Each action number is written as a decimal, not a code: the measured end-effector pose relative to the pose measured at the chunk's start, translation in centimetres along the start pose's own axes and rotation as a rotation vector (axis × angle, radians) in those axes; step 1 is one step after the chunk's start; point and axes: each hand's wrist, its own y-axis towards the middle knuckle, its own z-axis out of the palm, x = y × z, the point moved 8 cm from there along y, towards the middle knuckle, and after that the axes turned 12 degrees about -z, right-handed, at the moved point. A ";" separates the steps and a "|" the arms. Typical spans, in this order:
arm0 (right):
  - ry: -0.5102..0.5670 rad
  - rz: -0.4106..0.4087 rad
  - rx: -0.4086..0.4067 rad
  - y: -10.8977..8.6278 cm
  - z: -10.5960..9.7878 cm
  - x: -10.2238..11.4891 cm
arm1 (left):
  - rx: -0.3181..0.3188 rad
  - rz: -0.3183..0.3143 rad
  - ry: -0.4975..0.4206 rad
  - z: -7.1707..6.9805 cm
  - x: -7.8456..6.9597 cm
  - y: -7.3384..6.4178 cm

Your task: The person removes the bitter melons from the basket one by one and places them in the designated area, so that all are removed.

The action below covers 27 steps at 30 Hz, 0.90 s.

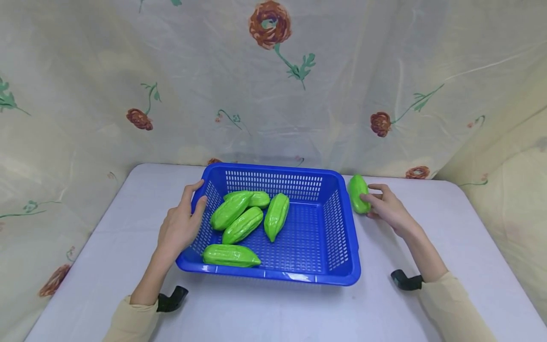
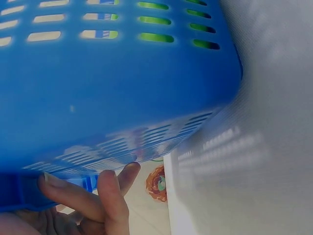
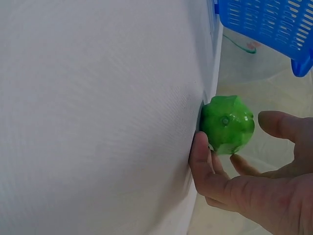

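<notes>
A blue plastic basket (image 1: 295, 278) stands on the table, with several glossy green ribbed fruits (image 1: 242, 225) lying inside, mostly toward its left half. My left hand (image 1: 181, 223) grips the basket's left rim; in the left wrist view its fingers (image 2: 115, 196) curl at the rim against the perforated wall. Just outside the basket's right wall, one more green ribbed fruit (image 1: 358, 194) lies on the table. Around it is my right hand (image 1: 386, 209), fingertips right at its side and low against the tabletop. The right wrist view shows a gap between the thumb (image 3: 279, 125) and this fruit (image 3: 227, 125).
A white cloth covers the table (image 1: 273, 316). Behind it and along both sides hangs a pale flower-printed curtain (image 1: 192, 71), close to the table's back edge. Black wrist mounts (image 1: 406, 280) stick out beside both sleeves.
</notes>
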 end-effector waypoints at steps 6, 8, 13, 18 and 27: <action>0.007 0.003 -0.008 -0.1 -0.2 -0.3 | -0.001 -0.008 0.004 0.0 0.1 0.0; 0.007 0.006 -0.015 -0.1 -0.3 -0.3 | -0.003 -0.006 0.005 0.0 0.1 0.0; -0.028 0.001 -0.046 -0.2 -0.8 -0.2 | -0.004 -0.001 0.006 0.1 0.0 0.0; -0.124 -0.026 -0.104 -0.6 -2.1 1.2 | -0.008 0.003 0.005 0.1 0.0 0.0; -0.114 -0.202 -0.121 -1.1 -3.4 7.1 | -0.016 0.018 0.005 0.2 0.0 0.1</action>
